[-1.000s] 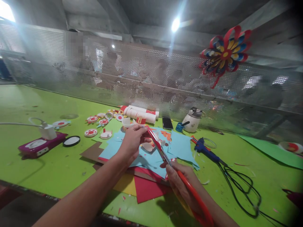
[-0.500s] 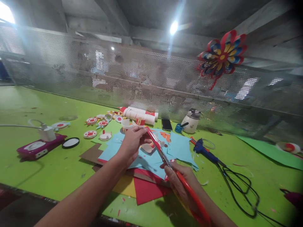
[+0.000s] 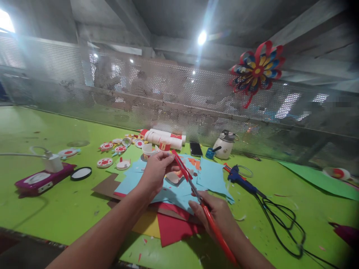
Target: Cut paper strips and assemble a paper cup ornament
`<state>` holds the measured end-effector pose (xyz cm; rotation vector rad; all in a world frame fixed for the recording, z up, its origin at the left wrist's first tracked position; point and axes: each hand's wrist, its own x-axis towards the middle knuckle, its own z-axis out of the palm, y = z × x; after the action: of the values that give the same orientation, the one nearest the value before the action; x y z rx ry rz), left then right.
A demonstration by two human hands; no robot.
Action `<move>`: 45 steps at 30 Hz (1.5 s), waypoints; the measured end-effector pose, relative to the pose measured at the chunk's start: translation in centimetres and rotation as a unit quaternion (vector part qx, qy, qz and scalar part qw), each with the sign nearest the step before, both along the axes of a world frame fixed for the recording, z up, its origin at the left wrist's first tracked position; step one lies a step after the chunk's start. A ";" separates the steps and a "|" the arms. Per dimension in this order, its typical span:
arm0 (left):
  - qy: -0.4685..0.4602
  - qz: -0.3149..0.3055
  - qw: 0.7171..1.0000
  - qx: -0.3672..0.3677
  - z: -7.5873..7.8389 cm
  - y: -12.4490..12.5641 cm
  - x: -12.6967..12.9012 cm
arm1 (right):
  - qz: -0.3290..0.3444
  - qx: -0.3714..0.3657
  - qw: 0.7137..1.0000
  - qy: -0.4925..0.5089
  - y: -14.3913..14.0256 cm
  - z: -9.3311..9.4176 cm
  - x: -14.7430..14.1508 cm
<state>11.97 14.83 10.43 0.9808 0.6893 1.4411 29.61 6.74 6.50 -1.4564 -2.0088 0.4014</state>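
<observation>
Nearest, over the coloured paper sheets (image 3: 171,224): right hand (image 3: 217,215), grip closed on red-handled scissors (image 3: 196,194)
Just beyond: left hand (image 3: 157,170), grip pinching a red paper strip (image 3: 179,164) (between the blades)
Right of the sheets: blue glue gun (image 3: 241,178) on the desk (image 3: 56,209)
Farthest: white jug (image 3: 224,144)

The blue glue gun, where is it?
The blue glue gun lies on the green table, right of the blue paper and the right hand, below the white kettle.
</observation>
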 end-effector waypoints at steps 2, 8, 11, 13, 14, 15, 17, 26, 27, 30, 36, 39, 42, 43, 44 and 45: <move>0.003 -0.001 1.000 0.002 0.0 0.0 0.0 | 0.001 0.001 1.000 -0.004 0.1 -0.1 0.0; -0.001 -0.016 1.000 0.005 0.0 0.1 0.0 | -0.003 0.004 1.000 -0.006 0.0 0.2 -0.2; 0.002 -0.015 1.000 0.002 0.0 0.1 0.0 | -0.005 0.000 1.000 0.004 -0.1 0.5 -0.3; 0.004 -0.012 1.000 0.002 0.0 0.1 0.0 | -0.002 -0.013 1.000 0.021 -0.2 0.7 -0.4; 0.007 -0.013 1.000 0.004 0.0 0.1 0.0 | 0.003 -0.020 0.999 0.032 -0.3 0.8 -0.4; 0.011 -0.014 1.000 0.006 0.0 0.1 0.0 | 0.009 -0.027 0.999 0.046 -0.3 0.9 -0.4; 0.018 -0.017 1.000 0.010 -0.1 0.1 0.0 | 0.016 -0.037 0.996 0.078 -0.3 0.9 -0.5; 0.033 -0.013 0.999 0.012 -0.1 0.2 0.0 | 0.004 -0.066 0.987 0.148 -0.5 0.9 -0.9; 0.037 -0.016 0.999 0.014 -0.1 0.2 0.0 | 0.008 -0.066 0.988 0.141 -0.5 1.0 -0.9; 0.046 -0.026 0.998 0.021 -0.1 0.1 0.0 | 0.030 -0.063 0.992 0.108 -0.4 1.0 -0.6; 0.063 -0.038 0.997 0.026 -0.1 -0.1 0.0 | 0.036 -0.057 0.994 0.089 0.0 0.5 -0.1; 0.068 -0.042 0.996 0.030 -0.1 -0.1 0.0 | 0.038 -0.067 0.993 0.094 -0.1 0.6 -0.3; 0.073 -0.039 0.996 0.033 -0.2 0.0 0.0 | 0.035 -0.070 0.991 0.113 -0.2 0.8 -0.5; 0.074 -0.039 0.996 0.033 -0.2 0.0 0.0 | 0.033 -0.073 0.990 0.120 -0.2 0.8 -0.6; 0.075 -0.040 0.996 0.033 -0.3 0.1 0.0 | 0.030 -0.077 0.989 0.126 -0.3 0.7 -0.6; 0.076 -0.041 0.996 0.031 -0.3 0.1 0.0 | 0.028 -0.078 0.988 0.131 -0.3 0.7 -0.6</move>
<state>11.96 14.94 10.15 1.1631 0.7091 1.3318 28.99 6.48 7.19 -1.3610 -1.8439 0.7498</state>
